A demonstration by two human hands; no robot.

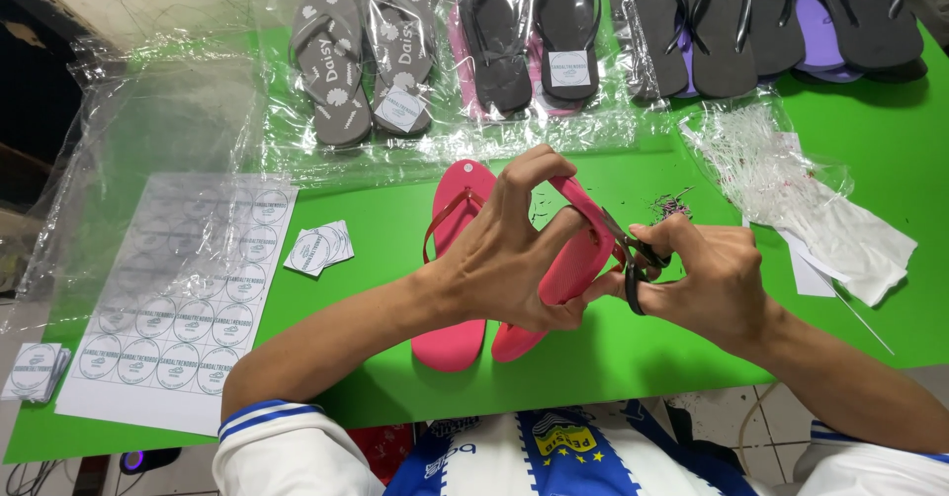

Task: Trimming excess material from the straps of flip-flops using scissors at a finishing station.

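Note:
My left hand grips a pink flip-flop, holding it tilted on its edge above the green table. A second pink flip-flop lies flat beneath it, partly hidden by my hand. My right hand holds small black scissors, their blades touching the edge of the raised flip-flop.
A sheet of round stickers lies at the left, with small sticker stacks nearby. Bagged grey and black flip-flops line the far edge. Clear plastic bags and white paper lie at the right. Tiny trimmings dot the table.

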